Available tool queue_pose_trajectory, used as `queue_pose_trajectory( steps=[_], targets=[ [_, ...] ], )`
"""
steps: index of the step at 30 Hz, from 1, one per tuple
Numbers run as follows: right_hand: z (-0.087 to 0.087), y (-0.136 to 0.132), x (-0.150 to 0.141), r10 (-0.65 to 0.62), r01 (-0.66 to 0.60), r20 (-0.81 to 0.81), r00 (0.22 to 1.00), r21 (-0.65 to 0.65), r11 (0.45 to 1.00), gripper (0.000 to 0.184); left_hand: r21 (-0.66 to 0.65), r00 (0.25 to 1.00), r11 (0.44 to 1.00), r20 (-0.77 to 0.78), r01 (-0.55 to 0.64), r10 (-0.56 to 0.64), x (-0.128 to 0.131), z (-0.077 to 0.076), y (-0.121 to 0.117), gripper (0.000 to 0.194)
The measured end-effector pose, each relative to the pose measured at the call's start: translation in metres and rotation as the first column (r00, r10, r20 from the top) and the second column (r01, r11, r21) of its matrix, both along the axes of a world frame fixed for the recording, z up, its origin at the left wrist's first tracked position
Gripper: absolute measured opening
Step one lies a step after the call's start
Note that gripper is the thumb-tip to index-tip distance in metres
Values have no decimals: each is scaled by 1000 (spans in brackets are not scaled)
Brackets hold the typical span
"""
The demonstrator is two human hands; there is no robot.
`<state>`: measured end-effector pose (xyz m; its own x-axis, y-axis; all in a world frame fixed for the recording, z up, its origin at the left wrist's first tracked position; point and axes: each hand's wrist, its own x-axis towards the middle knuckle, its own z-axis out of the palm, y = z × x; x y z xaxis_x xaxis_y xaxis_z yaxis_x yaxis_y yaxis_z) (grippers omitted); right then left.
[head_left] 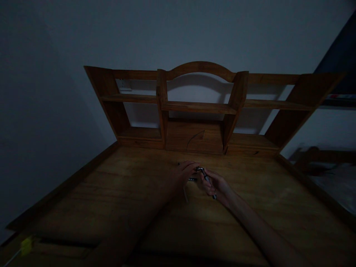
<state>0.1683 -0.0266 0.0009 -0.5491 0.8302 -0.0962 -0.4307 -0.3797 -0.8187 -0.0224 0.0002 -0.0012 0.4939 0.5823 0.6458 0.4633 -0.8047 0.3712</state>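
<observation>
Metal tool (206, 177) over the worktop (133, 181), five o'clock from view centre, probably stiff, light and slick, best held by its shaft, with right hand (218, 181) clamped there and left hand (187, 168) beside its eleven-o'clock end, hold impossible to tell.

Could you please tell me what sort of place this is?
Probably a dimly lit study corner in a home: a wide wooden desk stands before a plain wall, with a wooden shelf unit along its far edge.
</observation>
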Motion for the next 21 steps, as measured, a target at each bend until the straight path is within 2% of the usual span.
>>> queue_pose_trajectory(
  steps=[7, 11, 21],
  targets=[
    [0, 2, 1, -56, 56, -3, 998, -15, 998, 25, -33, 1000, 999, 18, 12, -12, 1, -4, 2, 35],
    [3, 1, 2, -42, 42, -13, 999, -14, 999, 26, -15, 999, 1000, 30, 27, -27, 1, -2, 2, 35],
    [0, 4, 3, -38, 37, -46, 998, -37, 999, 25, -87, 999, 996, 51, 20, -15, 3, 0, 4, 22]
  ],
)
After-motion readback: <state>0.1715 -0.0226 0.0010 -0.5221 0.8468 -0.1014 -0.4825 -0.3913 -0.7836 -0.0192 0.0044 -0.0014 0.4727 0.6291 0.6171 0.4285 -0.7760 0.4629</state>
